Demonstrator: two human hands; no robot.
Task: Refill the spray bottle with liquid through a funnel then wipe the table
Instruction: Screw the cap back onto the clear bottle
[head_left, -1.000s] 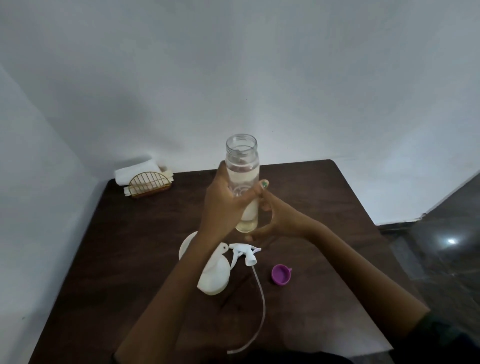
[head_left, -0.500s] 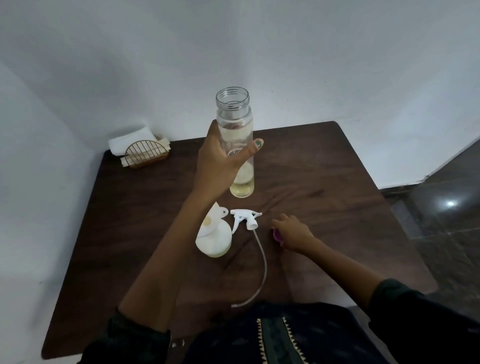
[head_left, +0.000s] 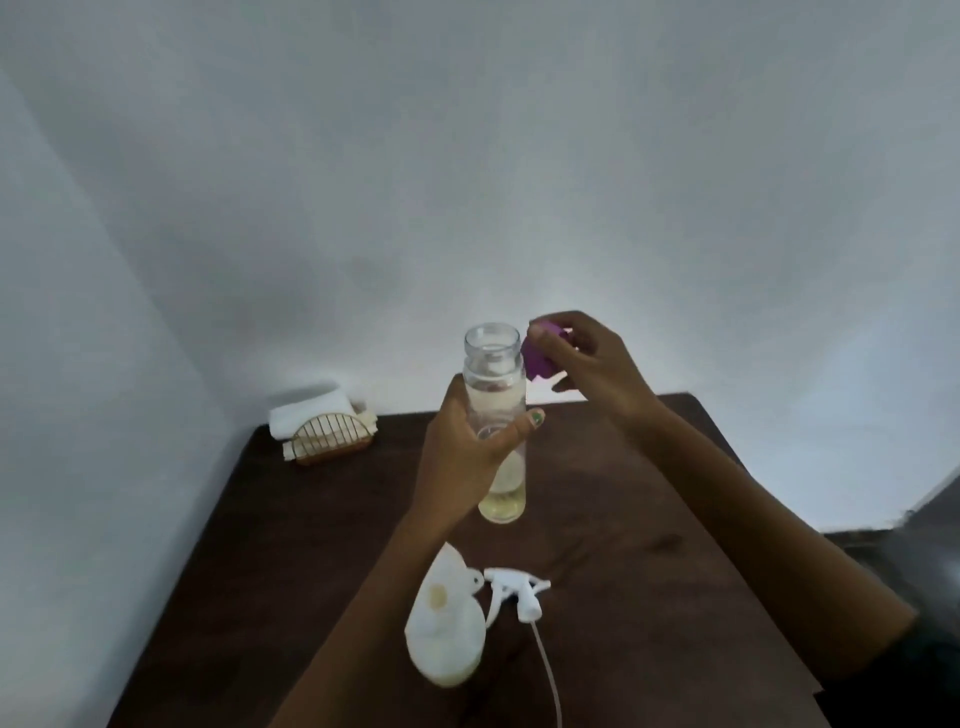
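- The clear bottle (head_left: 493, 415), uncapped and holding pale yellowish liquid, is standing upright over the dark wooden table (head_left: 649, 571); whether its base is touching the top cannot be told.
- The left hand (head_left: 462, 457) is wrapping its fingers and thumb around the bottle's middle, gripping it firmly.
- The right hand (head_left: 592, 364) is pinching a small purple cap-like piece (head_left: 540, 358) between curled fingers, holding it just beside the bottle's open neck, at the right of the rim.
- The white funnel (head_left: 447, 623) is lying on its side on the table, nearer the person than the bottle.
- The white trigger sprayer head (head_left: 514, 592) is lying just right of the funnel, its thin tube (head_left: 550, 675) trailing toward the near edge.
- A gold wire holder (head_left: 332, 436) is sitting at the far left corner, with folded white cloths (head_left: 306, 410) tucked in it.
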